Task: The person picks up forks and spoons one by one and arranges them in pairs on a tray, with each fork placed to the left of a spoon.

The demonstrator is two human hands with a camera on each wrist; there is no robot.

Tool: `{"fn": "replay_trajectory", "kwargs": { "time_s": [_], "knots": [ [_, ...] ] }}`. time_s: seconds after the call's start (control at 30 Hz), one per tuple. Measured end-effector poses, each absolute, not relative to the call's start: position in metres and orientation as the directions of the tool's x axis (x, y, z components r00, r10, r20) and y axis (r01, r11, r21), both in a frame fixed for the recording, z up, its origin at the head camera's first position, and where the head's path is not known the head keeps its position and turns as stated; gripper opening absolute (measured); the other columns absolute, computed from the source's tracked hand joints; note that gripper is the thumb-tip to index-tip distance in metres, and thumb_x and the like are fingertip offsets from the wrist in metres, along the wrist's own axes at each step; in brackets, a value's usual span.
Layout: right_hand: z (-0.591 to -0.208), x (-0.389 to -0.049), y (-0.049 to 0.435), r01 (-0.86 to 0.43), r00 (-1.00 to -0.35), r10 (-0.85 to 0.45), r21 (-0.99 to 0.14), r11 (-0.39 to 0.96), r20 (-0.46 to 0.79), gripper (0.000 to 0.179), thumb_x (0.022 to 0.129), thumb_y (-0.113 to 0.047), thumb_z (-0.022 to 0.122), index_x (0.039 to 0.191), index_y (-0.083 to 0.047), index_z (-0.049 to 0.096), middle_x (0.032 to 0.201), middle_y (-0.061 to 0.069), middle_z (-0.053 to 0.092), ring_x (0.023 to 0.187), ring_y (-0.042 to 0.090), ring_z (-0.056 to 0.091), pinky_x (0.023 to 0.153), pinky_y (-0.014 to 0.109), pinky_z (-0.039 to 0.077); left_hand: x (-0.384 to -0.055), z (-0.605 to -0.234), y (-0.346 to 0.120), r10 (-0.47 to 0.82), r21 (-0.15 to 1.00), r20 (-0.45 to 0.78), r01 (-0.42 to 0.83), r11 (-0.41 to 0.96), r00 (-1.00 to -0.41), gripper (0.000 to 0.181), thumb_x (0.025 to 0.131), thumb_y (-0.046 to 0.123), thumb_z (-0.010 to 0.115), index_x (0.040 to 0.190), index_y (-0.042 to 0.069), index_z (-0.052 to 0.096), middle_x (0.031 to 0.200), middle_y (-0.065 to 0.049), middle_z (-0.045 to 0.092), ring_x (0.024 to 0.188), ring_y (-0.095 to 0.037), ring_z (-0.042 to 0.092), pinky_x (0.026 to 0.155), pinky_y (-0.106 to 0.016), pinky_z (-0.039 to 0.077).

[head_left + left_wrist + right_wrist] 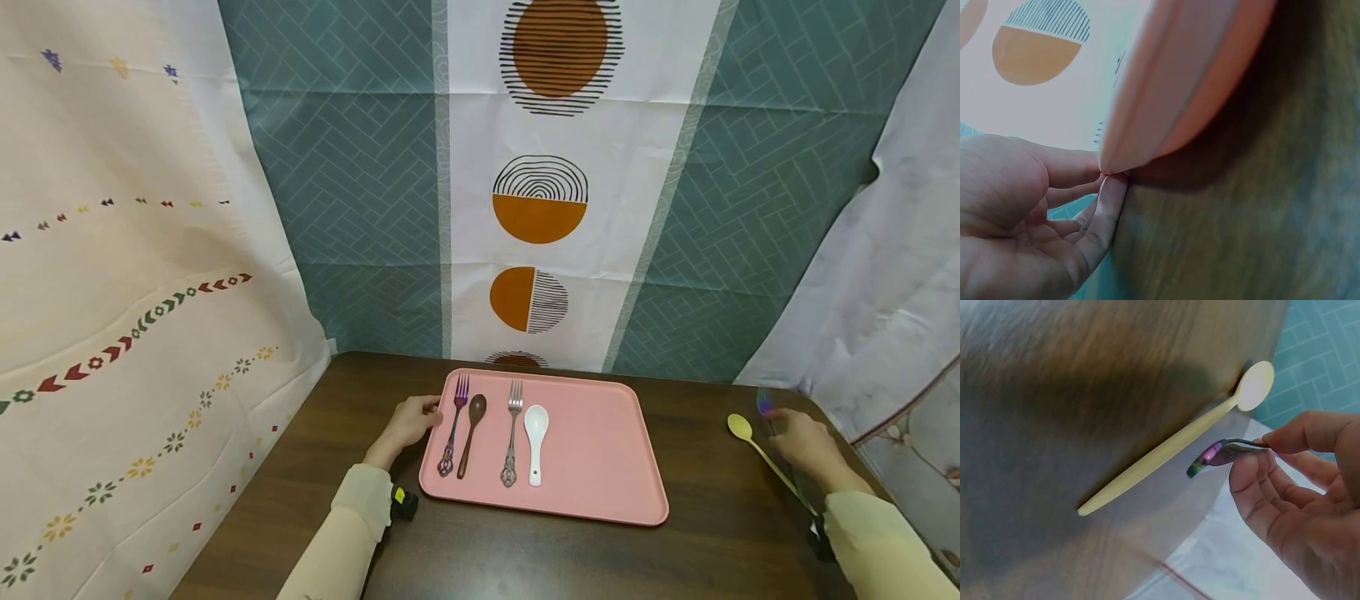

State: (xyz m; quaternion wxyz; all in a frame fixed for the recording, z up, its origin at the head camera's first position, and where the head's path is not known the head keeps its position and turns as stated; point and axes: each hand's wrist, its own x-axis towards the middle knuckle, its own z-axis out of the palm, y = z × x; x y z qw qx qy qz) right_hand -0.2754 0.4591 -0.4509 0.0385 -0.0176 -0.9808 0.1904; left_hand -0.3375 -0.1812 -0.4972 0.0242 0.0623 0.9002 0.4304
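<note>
My left hand (411, 423) pinches the left rim of the pink tray (592, 450) between thumb and fingers. The left wrist view shows the grip of that hand (1035, 206) on the tray's edge (1175, 69). At the far right, my right hand (806, 446) pinches a shiny rainbow-coloured fork (765, 403). Its handle (1225, 452) sticks out of the fingers in the right wrist view, slightly above the table. Just left of this hand lies a yellow spoon (740, 427), bowl away from me.
On the tray lie a purple-tinted fork (454, 425), a brown wooden spoon (472, 433), a silver fork (512, 433) and a white spoon (536, 437). The dark wooden table (480, 550) ends at a patterned cloth (360, 167) behind; pale cloths hang at both sides.
</note>
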Motion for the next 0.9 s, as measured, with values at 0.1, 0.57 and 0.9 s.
{"fn": "replay_trajectory", "kwargs": {
  "time_s": [0.1, 0.57, 0.9],
  "knots": [
    [-0.449, -0.278, 0.453, 0.005, -0.996, 0.037, -0.381, 0.925, 0.077, 0.057, 0.080, -0.008, 0.063, 0.129, 0.017, 0.052, 0.098, 0.034, 0.061, 0.076, 0.040, 0.054, 0.060, 0.050, 0.047, -0.337, -0.497, -0.181, 0.134, 0.777, 0.016, 0.097, 0.622, -0.991, 0.040, 0.099, 0.007, 0.065, 0.138, -0.005, 0.063, 0.104, -0.011, 0.069, 0.092, -0.024, 0.062, 0.090, -0.044, 0.057],
    [-0.445, -0.285, 0.422, -0.047, -0.996, -0.006, -0.441, 0.896, 0.093, 0.054, 0.085, -0.003, 0.061, 0.133, 0.019, 0.050, 0.068, 0.007, 0.058, 0.055, 0.022, 0.055, 0.052, 0.038, 0.044, -0.339, -0.499, -0.182, 0.140, 0.773, 0.026, 0.109, 0.625, -0.990, 0.040, 0.099, 0.006, 0.065, 0.137, -0.005, 0.064, 0.102, -0.010, 0.069, 0.092, -0.024, 0.061, 0.090, -0.045, 0.056],
    [-0.448, -0.293, 0.402, -0.084, -0.995, -0.046, -0.480, 0.874, 0.090, 0.051, 0.084, 0.002, 0.060, 0.131, 0.019, 0.052, 0.086, 0.021, 0.070, 0.055, 0.020, 0.059, 0.052, 0.036, 0.049, -0.340, -0.500, -0.183, 0.134, 0.771, 0.027, 0.106, 0.628, -0.991, 0.040, 0.099, 0.007, 0.066, 0.137, -0.005, 0.063, 0.106, -0.012, 0.070, 0.092, -0.024, 0.062, 0.092, -0.046, 0.057]
  ]
}}
